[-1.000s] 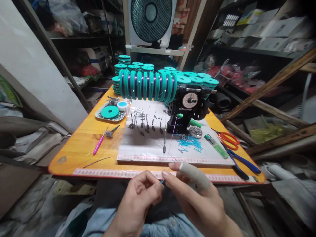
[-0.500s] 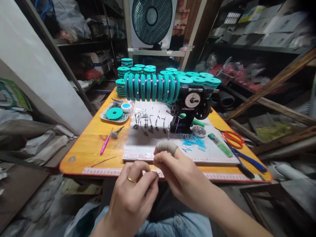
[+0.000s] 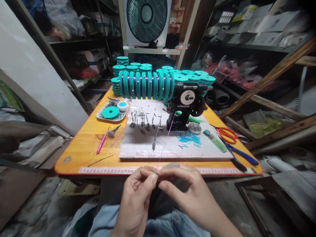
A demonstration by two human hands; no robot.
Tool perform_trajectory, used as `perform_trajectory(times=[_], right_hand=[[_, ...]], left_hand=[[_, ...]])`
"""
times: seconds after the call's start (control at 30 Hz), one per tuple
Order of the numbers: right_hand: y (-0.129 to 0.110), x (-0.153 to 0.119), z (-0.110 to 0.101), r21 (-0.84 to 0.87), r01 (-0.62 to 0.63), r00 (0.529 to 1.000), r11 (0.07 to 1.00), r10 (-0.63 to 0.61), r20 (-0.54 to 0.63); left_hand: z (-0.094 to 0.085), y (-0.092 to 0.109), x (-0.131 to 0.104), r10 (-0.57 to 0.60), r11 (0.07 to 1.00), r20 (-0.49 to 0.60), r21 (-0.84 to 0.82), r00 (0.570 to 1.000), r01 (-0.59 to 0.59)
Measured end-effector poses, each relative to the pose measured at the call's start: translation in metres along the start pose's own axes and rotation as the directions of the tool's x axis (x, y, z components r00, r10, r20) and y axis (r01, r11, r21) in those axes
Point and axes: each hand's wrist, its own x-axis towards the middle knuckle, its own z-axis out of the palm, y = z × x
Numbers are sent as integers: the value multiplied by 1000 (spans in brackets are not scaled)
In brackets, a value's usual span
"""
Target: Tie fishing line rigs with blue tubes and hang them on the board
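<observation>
My left hand [image 3: 139,194] is closed in a pinch over the near table edge, thumb against index finger. Between those fingertips is a thin fishing line [image 3: 165,144], with a tiny light-blue piece at the pinch. The line climbs, purple higher up, toward the black winding machine [image 3: 186,100]. Beside it, my right hand [image 3: 191,194] has its index fingertip close to the left fingertips and its thumb apart; a grey finger wrap [image 3: 174,164] shows behind. On the white board [image 3: 138,149] lie dark small float-like pieces with stems [image 3: 153,145] and blue little tubes [image 3: 191,140].
Teal foam spools [image 3: 146,85] sit in a row on the machine's shaft, with more stacked behind. At right lie a green-capped case [image 3: 214,141], orange scissors [image 3: 227,134] and blue-handled pliers [image 3: 243,155]. A tray [image 3: 98,116] and magenta tool [image 3: 101,144] are at left.
My hands have come together lower, the right one dropping from above the board's edge. A dark piece on a stem now lies nearer on the board. The view has shifted slightly.
</observation>
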Motion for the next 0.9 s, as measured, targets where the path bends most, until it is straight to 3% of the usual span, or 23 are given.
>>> perform_trajectory(times=[0.1, 0.17, 0.23, 0.3, 0.37, 0.43, 0.5, 0.63, 0.73, 0.77, 0.8, 0.83, 0.87, 0.9], right_hand=[[-1, -4, 5, -30, 34, 997, 999, -35, -65], [-3, -4, 3, -192, 169, 978, 967, -190, -92], [-5, -2, -3, -342, 359, 914, 868, -402, -61], [-5, 2, -12, -381, 523, 832, 762, -553, 37], [-5, 9, -19, -325, 618, 782, 716, -603, 157], [-5, 17, -23, -275, 639, 769, 718, -594, 237], [-7, 24, -24, -276, 611, 790, 742, -554, 262], [-11, 36, -20, -367, 457, 882, 810, -360, 304], [-9, 40, -18, -402, 381, 909, 833, -260, 325], [-8, 40, -18, -401, 370, 916, 838, -257, 308], [-7, 38, -18, -395, 371, 921, 840, -278, 274], [-6, 35, -18, -396, 382, 923, 835, -319, 217], [-4, 31, -19, -404, 398, 916, 823, -375, 139], [-3, 26, -20, -411, 405, 904, 817, -425, 47]], left_hand=[[-2, -2, 2, 27, 999, 2, 24, 1000, -27], [-7, 0, 4, 106, 981, 62, 156, 992, -115], [-12, 3, 5, 244, 868, 184, 396, 952, -299], [-16, 8, 4, 406, 608, 343, 590, 847, -531], [-17, 13, 2, 514, 309, 495, 655, 701, -690], [-16, 16, 0, 568, 56, 611, 639, 551, -767], [-15, 17, 1, 579, -145, 692, 608, 431, -781], [-11, 18, 8, 526, -417, 817, 492, 239, -764], [-9, 15, 15, 446, -504, 883, 381, 145, -775], [-9, 13, 16, 438, -490, 888, 367, 141, -790], [-9, 10, 16, 448, -434, 876, 389, 179, -813], [-10, 7, 15, 482, -322, 834, 453, 268, -831], [-10, 2, 13, 520, -152, 756, 541, 398, -827], [-11, -2, 11, 542, 84, 621, 630, 566, -772]])
